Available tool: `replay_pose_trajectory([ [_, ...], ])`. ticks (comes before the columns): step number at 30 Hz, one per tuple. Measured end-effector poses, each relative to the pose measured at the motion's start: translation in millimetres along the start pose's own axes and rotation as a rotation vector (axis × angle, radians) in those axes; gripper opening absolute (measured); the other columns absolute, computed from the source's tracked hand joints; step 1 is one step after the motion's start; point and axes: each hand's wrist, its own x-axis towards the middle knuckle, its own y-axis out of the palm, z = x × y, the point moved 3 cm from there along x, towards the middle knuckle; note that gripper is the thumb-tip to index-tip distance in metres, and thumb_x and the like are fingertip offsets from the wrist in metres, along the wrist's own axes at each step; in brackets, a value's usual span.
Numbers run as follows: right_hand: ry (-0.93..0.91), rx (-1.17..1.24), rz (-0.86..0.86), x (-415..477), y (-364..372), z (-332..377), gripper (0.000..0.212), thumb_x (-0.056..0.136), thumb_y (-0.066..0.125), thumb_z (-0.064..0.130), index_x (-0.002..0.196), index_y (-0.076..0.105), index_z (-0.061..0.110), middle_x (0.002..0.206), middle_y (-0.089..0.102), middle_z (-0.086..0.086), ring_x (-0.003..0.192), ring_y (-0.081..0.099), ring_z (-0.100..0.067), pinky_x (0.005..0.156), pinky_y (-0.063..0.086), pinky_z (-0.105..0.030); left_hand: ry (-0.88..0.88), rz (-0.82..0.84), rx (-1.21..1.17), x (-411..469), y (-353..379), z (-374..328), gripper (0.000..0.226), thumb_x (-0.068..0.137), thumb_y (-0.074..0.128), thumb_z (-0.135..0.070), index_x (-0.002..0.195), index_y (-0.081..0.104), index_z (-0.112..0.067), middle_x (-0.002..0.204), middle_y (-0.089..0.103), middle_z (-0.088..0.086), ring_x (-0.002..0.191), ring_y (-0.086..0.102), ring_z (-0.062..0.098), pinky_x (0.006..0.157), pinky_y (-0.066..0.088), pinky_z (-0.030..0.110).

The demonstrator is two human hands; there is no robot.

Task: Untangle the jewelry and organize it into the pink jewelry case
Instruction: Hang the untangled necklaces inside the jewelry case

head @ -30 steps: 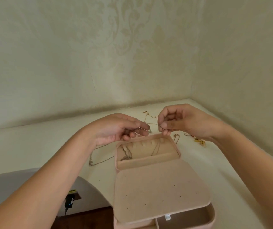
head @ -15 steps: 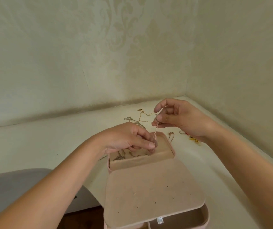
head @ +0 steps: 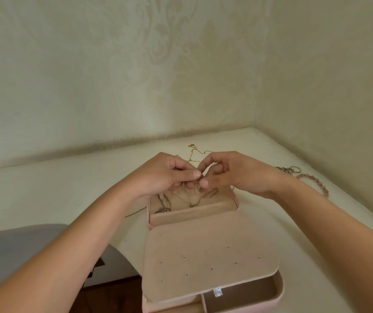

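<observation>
The pink jewelry case (head: 212,288) lies open on the cream table, its lid (head: 192,214) folded back and a beige earring panel over the base. My left hand (head: 169,175) and my right hand (head: 228,175) meet above the lid, fingertips almost touching. Both pinch a thin chain (head: 191,195) that hangs down into the lid. A darker chain (head: 164,205) lies in the lid's left side. A gold chain (head: 194,152) lies on the table behind my hands.
A pink beaded bracelet (head: 314,184) and a silver ring piece (head: 290,170) lie on the table (head: 45,188) to the right. A thin chain (head: 136,213) trails left of the case. A grey rounded object (head: 23,247) sits at lower left. Walls close the corner behind and right.
My hands have come together over the lid, the right one lowering toward the left. The chain between them now hangs lower into the lid. The view has shifted, showing the bracelet.
</observation>
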Motion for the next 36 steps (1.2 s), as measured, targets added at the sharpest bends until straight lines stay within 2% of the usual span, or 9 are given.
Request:
replay_pose_trajectory([
  [2, 0.014, 0.043, 0.003, 1, 2, -3, 0.022, 0.081, 0.072, 0.017, 0.100, 0.064, 0.008, 0.074, 0.068, -0.006, 0.073, 0.066, -0.015, 0.084, 0.045, -0.034, 0.005, -0.004, -0.011, -1, -2, 1, 0.011, 0.083, 0.070, -0.028, 0.074, 0.075, -0.024, 0.060, 0.062, -0.006, 0.048, 0.037, 0.005, 0.050, 0.035, 0.014],
  [5, 0.013, 0.059, -0.002, -1, -3, 0, 0.009, 0.086, 0.067, 0.014, 0.091, 0.069, 0.007, 0.067, 0.061, -0.005, 0.068, 0.062, -0.015, 0.075, 0.050, -0.023, 0.021, -0.018, -0.032, -2, -5, 1, 0.011, 0.085, 0.068, -0.023, 0.078, 0.076, -0.020, 0.057, 0.058, -0.006, 0.047, 0.035, 0.005, 0.048, 0.034, 0.013],
  [9, 0.008, -0.041, 0.010, -11, -20, 7, 0.011, 0.087, 0.066, 0.017, 0.086, 0.073, 0.009, 0.071, 0.058, -0.010, 0.065, 0.056, -0.013, 0.070, 0.049, -0.020, 0.028, -0.042, -0.035, -5, -10, 3, 0.015, 0.088, 0.065, -0.018, 0.079, 0.076, -0.018, 0.058, 0.059, -0.004, 0.050, 0.036, 0.006, 0.049, 0.032, 0.013],
  [13, 0.051, -0.136, -0.048, -20, -43, 6, 0.012, 0.086, 0.066, 0.017, 0.086, 0.076, 0.009, 0.060, 0.051, 0.000, 0.057, 0.049, -0.010, 0.060, 0.046, -0.016, 0.007, -0.075, -0.061, -7, -18, 10, 0.015, 0.088, 0.064, -0.017, 0.080, 0.077, -0.016, 0.057, 0.056, -0.004, 0.048, 0.031, 0.007, 0.051, 0.031, 0.016],
  [20, 0.063, -0.174, -0.152, -33, -68, 8, 0.025, 0.071, 0.071, 0.031, 0.085, 0.078, 0.012, 0.057, 0.050, 0.005, 0.051, 0.042, -0.005, 0.048, 0.036, -0.015, -0.013, -0.114, -0.099, -8, -26, 14, 0.025, 0.088, 0.064, -0.014, 0.069, 0.079, -0.021, 0.057, 0.056, -0.003, 0.045, 0.030, 0.006, 0.049, 0.030, 0.015],
  [26, 0.135, -0.282, -0.213, -46, -88, 6, 0.015, 0.074, 0.072, 0.031, 0.082, 0.079, 0.020, 0.061, 0.055, 0.003, 0.046, 0.037, -0.006, 0.045, 0.033, -0.013, -0.042, -0.131, -0.109, -9, -30, 22, 0.026, 0.088, 0.064, -0.014, 0.068, 0.078, -0.020, 0.056, 0.055, -0.003, 0.046, 0.028, 0.007, 0.046, 0.029, 0.014],
  [28, 0.153, -0.283, -0.251, -49, -94, 4, 0.011, 0.076, 0.073, 0.029, 0.080, 0.079, 0.021, 0.063, 0.059, 0.004, 0.049, 0.040, -0.008, 0.049, 0.037, -0.013, -0.052, -0.129, -0.112, -9, -30, 25, 0.026, 0.089, 0.064, -0.013, 0.068, 0.078, -0.020, 0.056, 0.056, -0.003, 0.046, 0.027, 0.007, 0.047, 0.029, 0.015],
  [32, 0.166, -0.220, -0.380, -52, -104, -1, 0.004, 0.077, 0.077, 0.016, 0.079, 0.078, 0.012, 0.068, 0.069, -0.001, 0.055, 0.060, -0.009, 0.059, 0.053, -0.014, -0.081, -0.155, -0.116, -7, -34, 31, 0.023, 0.089, 0.064, -0.013, 0.071, 0.077, -0.018, 0.056, 0.056, -0.004, 0.044, 0.028, 0.006, 0.046, 0.032, 0.013],
  [36, 0.152, -0.154, -0.426, -55, -108, 0, 0.008, 0.076, 0.075, 0.007, 0.084, 0.076, 0.008, 0.076, 0.074, -0.007, 0.061, 0.068, -0.010, 0.060, 0.054, -0.014, -0.112, -0.182, -0.121, -6, -38, 36, 0.015, 0.089, 0.063, -0.011, 0.079, 0.074, -0.012, 0.054, 0.057, -0.004, 0.042, 0.030, 0.004, 0.043, 0.034, 0.011],
])
